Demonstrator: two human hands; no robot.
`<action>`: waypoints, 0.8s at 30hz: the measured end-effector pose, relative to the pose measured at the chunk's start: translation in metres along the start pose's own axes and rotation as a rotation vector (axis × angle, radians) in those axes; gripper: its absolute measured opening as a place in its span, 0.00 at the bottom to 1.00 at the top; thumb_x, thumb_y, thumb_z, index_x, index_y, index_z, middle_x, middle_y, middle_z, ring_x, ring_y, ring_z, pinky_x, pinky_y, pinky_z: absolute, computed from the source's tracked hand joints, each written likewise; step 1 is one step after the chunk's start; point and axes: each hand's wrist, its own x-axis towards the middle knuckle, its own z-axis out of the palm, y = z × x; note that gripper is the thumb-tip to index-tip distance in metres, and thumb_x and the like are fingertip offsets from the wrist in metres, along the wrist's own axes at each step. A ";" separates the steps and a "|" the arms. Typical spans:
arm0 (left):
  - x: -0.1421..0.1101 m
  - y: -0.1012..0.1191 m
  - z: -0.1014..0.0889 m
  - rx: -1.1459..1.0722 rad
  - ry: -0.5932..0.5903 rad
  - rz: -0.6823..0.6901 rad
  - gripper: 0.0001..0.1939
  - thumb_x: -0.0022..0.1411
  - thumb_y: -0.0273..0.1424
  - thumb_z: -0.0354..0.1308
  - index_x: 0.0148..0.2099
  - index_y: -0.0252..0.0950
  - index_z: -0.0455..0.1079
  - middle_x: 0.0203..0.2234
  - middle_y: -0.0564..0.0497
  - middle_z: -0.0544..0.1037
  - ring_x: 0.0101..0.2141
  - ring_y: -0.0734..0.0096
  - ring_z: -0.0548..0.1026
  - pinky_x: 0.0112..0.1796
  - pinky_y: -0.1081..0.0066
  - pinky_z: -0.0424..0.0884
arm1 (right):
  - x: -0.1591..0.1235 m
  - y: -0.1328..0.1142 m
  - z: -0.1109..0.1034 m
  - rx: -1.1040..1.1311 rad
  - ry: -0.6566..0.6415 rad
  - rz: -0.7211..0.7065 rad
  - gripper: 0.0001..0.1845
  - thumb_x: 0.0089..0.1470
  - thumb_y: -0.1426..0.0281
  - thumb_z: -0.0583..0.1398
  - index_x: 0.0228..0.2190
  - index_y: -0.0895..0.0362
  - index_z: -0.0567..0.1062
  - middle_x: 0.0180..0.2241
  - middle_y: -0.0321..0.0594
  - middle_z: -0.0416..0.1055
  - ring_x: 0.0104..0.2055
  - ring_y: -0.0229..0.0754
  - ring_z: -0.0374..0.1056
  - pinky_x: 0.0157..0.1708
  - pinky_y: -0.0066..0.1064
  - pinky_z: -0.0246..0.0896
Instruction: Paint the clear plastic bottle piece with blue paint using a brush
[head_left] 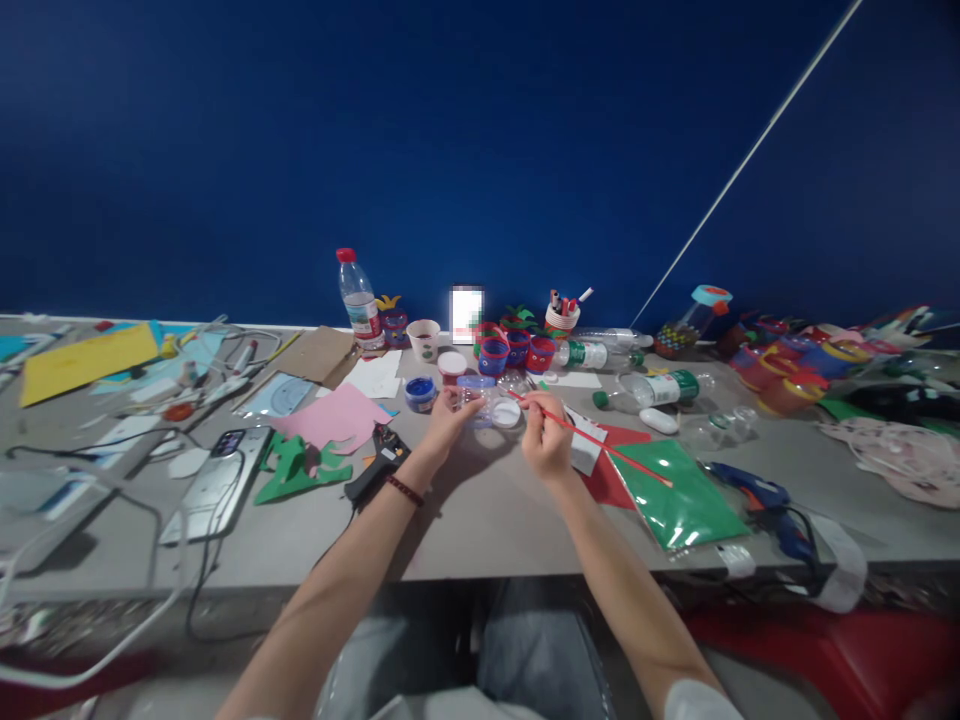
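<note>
My left hand is closed around a clear plastic bottle piece with a bluish tint near its top. A thin red paintbrush is pinched in my right hand. One end of the brush points left toward the bottle piece, and the other reaches out over a green sheet. Just behind my left hand stands an open jar of blue paint. A white lid lies between my hands, close to the bottle piece. Several painted cups in blue and red stand behind it.
A black glue gun and pink paper lie to the left, near a phone and cables. On the right are a green sheet in plastic, a blue glue gun and plastic bottles. A red-capped bottle stands behind.
</note>
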 end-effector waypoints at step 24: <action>-0.008 0.000 0.007 0.078 0.102 0.035 0.24 0.37 0.36 0.74 0.34 0.38 0.66 0.30 0.51 0.76 0.33 0.66 0.74 0.39 0.65 0.68 | -0.003 -0.022 0.006 0.071 -0.041 -0.100 0.12 0.66 0.72 0.49 0.37 0.53 0.71 0.32 0.42 0.73 0.36 0.44 0.73 0.38 0.38 0.71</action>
